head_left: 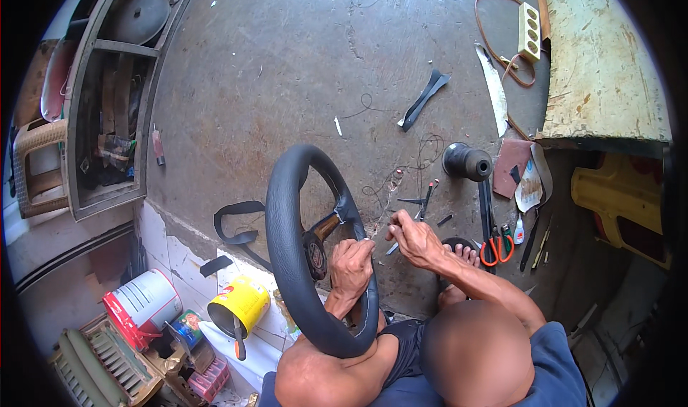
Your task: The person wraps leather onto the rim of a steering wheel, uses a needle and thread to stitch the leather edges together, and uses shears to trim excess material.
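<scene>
A steering wheel (285, 217) wrapped in black leather-like material stands tilted on my lap, its wooden-toned spoke and round hub showing inside the ring. My left hand (351, 267) is closed on the near right part of its rim, where pale stitching runs along the inner seam. Just right of the rim, apart from it, my right hand (417, 241) is raised with curled fingers pinched together; what they hold is too fine to make out. A spool of dark thread (466, 162) stands on the floor beyond that hand, with loose thread lying near it.
Orange-handled scissors (490, 253), a small white bottle (519, 229) and black scraps (424, 100) lie on the floor. A power strip (529, 32) is at the far right. Left are a yellow can (244, 301), a white-and-red bucket (147, 303) and a shelf frame (107, 199).
</scene>
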Demonstrator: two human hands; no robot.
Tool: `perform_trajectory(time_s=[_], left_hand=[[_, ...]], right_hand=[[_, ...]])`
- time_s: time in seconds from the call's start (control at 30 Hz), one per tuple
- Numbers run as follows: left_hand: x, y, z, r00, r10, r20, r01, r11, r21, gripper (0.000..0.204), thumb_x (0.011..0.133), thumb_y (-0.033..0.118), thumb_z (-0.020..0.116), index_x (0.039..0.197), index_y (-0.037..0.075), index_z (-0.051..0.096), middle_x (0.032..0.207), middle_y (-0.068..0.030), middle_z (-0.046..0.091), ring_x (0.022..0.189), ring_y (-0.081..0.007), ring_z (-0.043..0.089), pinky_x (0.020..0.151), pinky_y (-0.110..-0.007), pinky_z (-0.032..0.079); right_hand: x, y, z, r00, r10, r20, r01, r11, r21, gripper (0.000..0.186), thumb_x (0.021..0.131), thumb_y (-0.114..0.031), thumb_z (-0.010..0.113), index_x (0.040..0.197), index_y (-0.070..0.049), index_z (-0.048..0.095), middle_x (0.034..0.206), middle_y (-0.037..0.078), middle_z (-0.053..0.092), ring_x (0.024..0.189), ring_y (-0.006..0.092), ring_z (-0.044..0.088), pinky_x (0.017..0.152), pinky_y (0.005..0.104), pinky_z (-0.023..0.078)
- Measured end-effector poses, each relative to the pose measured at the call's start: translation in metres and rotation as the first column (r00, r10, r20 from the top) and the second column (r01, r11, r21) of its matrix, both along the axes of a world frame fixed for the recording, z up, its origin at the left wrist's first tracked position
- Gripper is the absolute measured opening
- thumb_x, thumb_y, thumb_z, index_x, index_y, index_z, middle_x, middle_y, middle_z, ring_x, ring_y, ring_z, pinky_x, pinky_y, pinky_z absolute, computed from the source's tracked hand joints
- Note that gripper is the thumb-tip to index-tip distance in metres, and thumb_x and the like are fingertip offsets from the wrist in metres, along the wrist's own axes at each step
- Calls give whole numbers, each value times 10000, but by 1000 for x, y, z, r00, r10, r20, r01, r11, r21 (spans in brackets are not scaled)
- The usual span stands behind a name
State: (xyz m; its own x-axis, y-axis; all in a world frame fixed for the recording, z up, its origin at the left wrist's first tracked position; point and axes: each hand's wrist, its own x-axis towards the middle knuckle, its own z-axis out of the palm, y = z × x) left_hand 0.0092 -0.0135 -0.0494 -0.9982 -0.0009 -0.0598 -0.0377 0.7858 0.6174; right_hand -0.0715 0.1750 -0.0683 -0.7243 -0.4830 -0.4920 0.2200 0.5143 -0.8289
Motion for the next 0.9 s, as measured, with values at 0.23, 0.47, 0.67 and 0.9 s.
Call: perform_trajectory(time_s=[0.23, 0.47, 0.67, 0.9], left_hand=[[1, 3, -8, 993, 86, 84, -100, 979, 179, 168, 809, 29, 759, 976, 41, 778, 954, -78, 774, 808, -251, 625, 779, -357, 517], [3, -2, -9, 979, 144, 144, -183, 934, 307, 154, 833, 26, 743, 980, 42, 785, 934, -86, 774, 747, -227, 611, 693, -338, 518], [2, -3, -11, 977, 107, 182, -158, 944, 291, 141, 836, 30, 732, 969, 36, 780, 914, -82, 773, 740, -242, 604, 705, -348, 517], [1, -3, -13, 973, 114, 200, -172, 936, 306, 138, 825, 24, 731, 956, 31, 775, 913, -92, 772, 745, -257, 607, 716, -357, 516]], right_hand=[[-7, -17, -13, 982, -37, -187, 23, 997, -79, 202, 978, -222, 636, 1080, -60, 701, 942, 169, 728, 870, 402, 707, 738, 475, 552], [4, -26, -18, 991, -5, -132, 3, 1000, -15, 226, 968, -232, 637, 1108, -70, 707, 917, 181, 736, 860, 411, 714, 738, 493, 560], [3, -29, -19, 975, 62, -212, -55, 998, 42, 221, 941, -269, 658, 1053, -93, 733, 876, 170, 734, 815, 389, 720, 700, 481, 566], [2, -33, -22, 942, 49, -331, -42, 999, 29, 203, 929, -227, 693, 1010, -48, 740, 881, 163, 736, 782, 353, 728, 663, 420, 570]])
